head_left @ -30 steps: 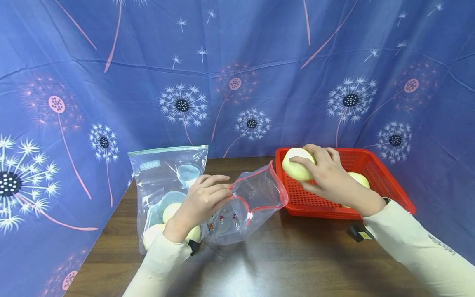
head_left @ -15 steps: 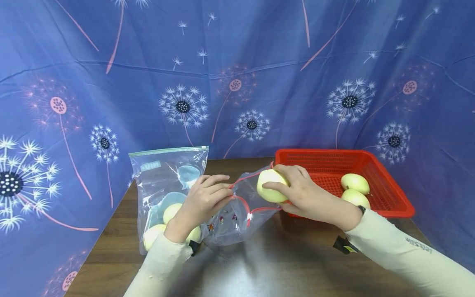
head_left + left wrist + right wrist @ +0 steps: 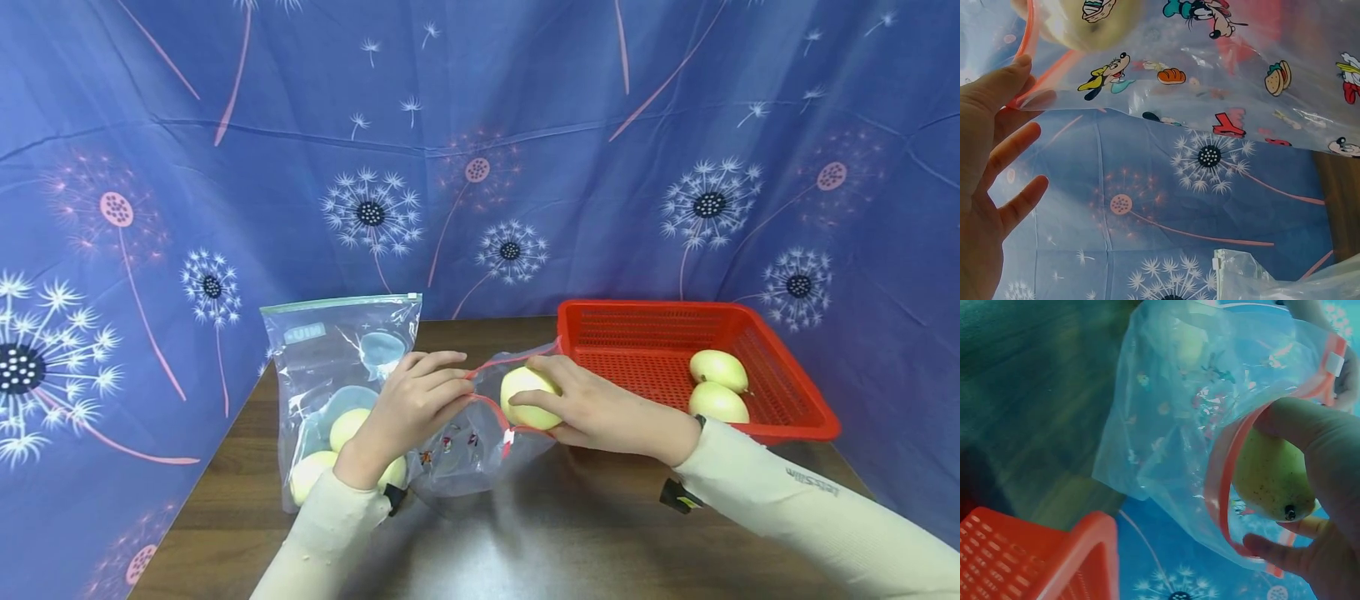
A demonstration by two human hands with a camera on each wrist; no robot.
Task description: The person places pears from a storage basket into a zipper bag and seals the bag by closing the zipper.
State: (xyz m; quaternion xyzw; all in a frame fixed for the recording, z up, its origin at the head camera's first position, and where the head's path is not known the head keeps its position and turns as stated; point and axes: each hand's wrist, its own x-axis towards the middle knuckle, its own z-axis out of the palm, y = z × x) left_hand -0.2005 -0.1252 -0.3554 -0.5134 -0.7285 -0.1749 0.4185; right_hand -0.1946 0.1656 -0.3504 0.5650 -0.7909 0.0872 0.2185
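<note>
Lower and farther left: fruit has gone from above the basket to the mouth of the bag

Now the right hand has its thumb and fingers wrapped round the fruit, which sits within the red edge of the opening. Through the clear, cartoon-printed film, the left wrist view shows part of the fruit. Thumb and forefinger of the left hand pinch that edge; its other fingers are spread apart. In the head view this hand keeps the place it had a second ago.

Just left of the bag lies a second bag with a green zip, pale fruits low inside it. Two fruits rest together at the basket's right end. Everything stands on a wooden table before a blue dandelion cloth.
</note>
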